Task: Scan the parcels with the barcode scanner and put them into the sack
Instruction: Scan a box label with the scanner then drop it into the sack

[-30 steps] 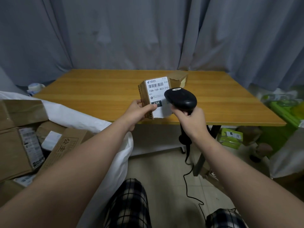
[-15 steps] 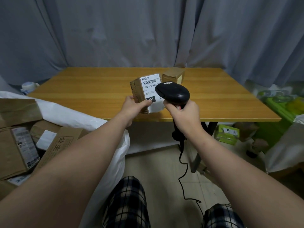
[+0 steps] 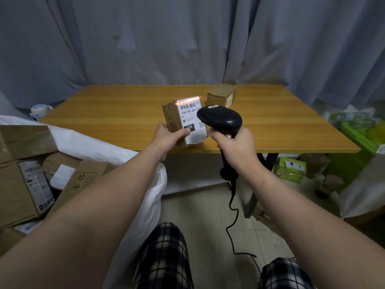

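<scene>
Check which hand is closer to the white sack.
Left. The left hand, gripping the labelled parcel, is just above and right of the white sack; the right hand, holding the scanner, is farther right, beyond the parcel.

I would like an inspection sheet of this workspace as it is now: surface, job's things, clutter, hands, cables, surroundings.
Surface: wooden table, with one small taped parcel near its far edge.
Job's things: labelled parcel held upright; black barcode scanner aimed at it, red scan line across the label's top; white sack at left, cardboard parcels beside it.
Clutter: tape roll left of the table; green boxes on the floor at right.
Hands: left hand grips the labelled parcel's lower part; right hand grips the scanner's handle.
Cables: scanner cable hangs down to the floor.
Surroundings: grey curtain behind the table; tiled floor.
</scene>
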